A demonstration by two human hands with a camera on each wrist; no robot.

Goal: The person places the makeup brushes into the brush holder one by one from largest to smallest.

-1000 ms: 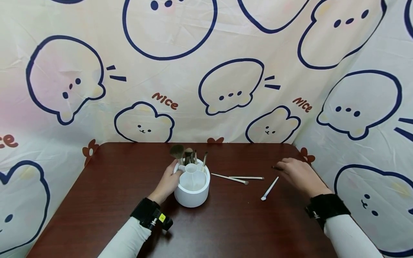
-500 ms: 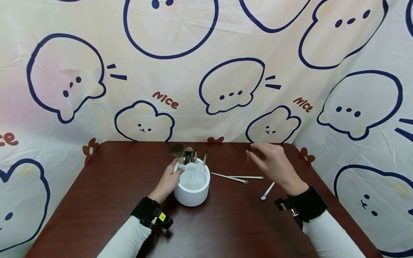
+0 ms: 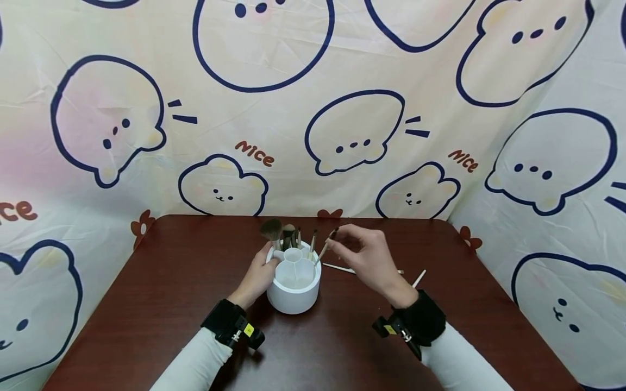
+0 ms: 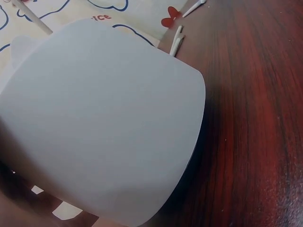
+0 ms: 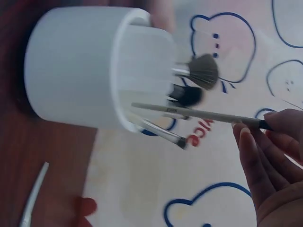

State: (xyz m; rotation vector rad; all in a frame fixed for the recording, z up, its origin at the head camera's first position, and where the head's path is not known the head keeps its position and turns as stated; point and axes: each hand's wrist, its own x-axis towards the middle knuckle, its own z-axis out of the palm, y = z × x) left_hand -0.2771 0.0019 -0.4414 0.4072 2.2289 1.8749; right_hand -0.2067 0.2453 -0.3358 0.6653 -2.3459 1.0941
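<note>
My left hand (image 3: 256, 278) holds the left side of a round white makeup brush holder (image 3: 293, 300), thumb at its rim. The holder stands on the table, divided into compartments. At its back several makeup brushes stand upright, including a wide fluffy brush (image 5: 203, 71) and a slim brush (image 5: 163, 132). My right hand (image 3: 370, 259) pinches another makeup brush (image 5: 203, 114) near its dark tip, between thumb and fingers. This brush slants, its pale handle end over the holder's opening on the right side. In the left wrist view the holder's wall (image 4: 109, 118) fills most of the picture.
On the brown table (image 3: 342, 347), right of the holder, lie loose white brushes, one (image 3: 339, 267) partly covered by my right hand and another (image 3: 419, 278) near my right wrist. A patterned cloth (image 3: 283, 119) hangs behind the table's far edge.
My right hand has moved left from the table's right side to the holder, bringing the pinched makeup brush over its opening. My left hand and the holder stay in place.
</note>
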